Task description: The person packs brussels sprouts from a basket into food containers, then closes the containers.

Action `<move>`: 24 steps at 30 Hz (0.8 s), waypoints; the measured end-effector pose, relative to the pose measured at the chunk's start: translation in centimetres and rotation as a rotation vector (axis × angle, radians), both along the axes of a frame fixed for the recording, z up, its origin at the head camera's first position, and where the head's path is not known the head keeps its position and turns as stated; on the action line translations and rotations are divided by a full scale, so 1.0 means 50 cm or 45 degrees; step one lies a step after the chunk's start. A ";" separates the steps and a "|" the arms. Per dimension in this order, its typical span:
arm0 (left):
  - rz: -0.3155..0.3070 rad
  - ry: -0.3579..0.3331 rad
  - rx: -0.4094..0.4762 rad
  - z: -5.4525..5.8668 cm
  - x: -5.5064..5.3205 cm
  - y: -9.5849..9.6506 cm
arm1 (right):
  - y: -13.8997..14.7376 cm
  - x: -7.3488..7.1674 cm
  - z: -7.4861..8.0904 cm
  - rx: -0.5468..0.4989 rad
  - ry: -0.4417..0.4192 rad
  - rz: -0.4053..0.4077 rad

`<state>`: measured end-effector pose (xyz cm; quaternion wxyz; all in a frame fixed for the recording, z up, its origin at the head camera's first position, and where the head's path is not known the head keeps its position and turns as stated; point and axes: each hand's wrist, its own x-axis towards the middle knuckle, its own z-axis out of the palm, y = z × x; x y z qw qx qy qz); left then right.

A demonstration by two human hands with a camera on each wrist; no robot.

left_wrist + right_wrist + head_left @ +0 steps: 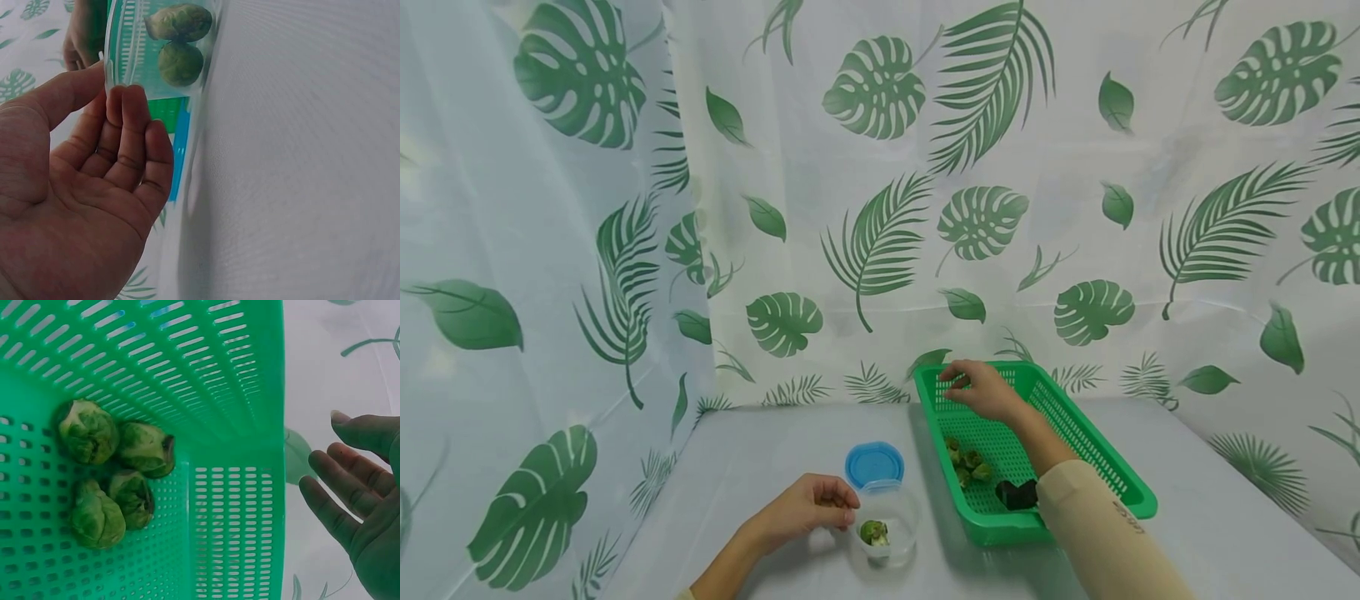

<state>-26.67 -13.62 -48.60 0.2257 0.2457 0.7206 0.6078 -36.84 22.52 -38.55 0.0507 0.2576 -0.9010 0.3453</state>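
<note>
My left hand (pixel 841 505) grips the rim of a small clear plastic tub (pixel 889 525) near the table's front edge. In the left wrist view the thumb and fingertips of that hand (pixel 107 87) pinch the tub's wall (pixel 134 56), and two Brussels sprouts (pixel 180 44) lie inside. My right hand (pixel 961 382) hovers above the far end of a green slotted basket (pixel 1078 433), fingers relaxed and holding nothing. The right wrist view shows that hand (pixel 340 459) spread beside the basket's wall (pixel 237 506). Several Brussels sprouts (pixel 112 469) lie clustered on the basket floor (pixel 967 464).
A round blue lid (pixel 874 462) lies flat on the table just behind the tub. A white leaf-print curtain (pixel 880 208) closes off the back and both sides. The grey tabletop (pixel 760 450) stretches to the left of the tub and to the right of the basket.
</note>
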 end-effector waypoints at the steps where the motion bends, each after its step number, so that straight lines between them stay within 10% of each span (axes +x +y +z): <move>1: 0.001 0.003 0.000 0.000 0.000 0.000 | -0.001 -0.001 -0.002 0.001 -0.002 0.002; 24: 0.009 0.015 -0.022 -0.002 -0.002 0.001 | 0.001 -0.006 -0.039 0.209 -0.100 0.089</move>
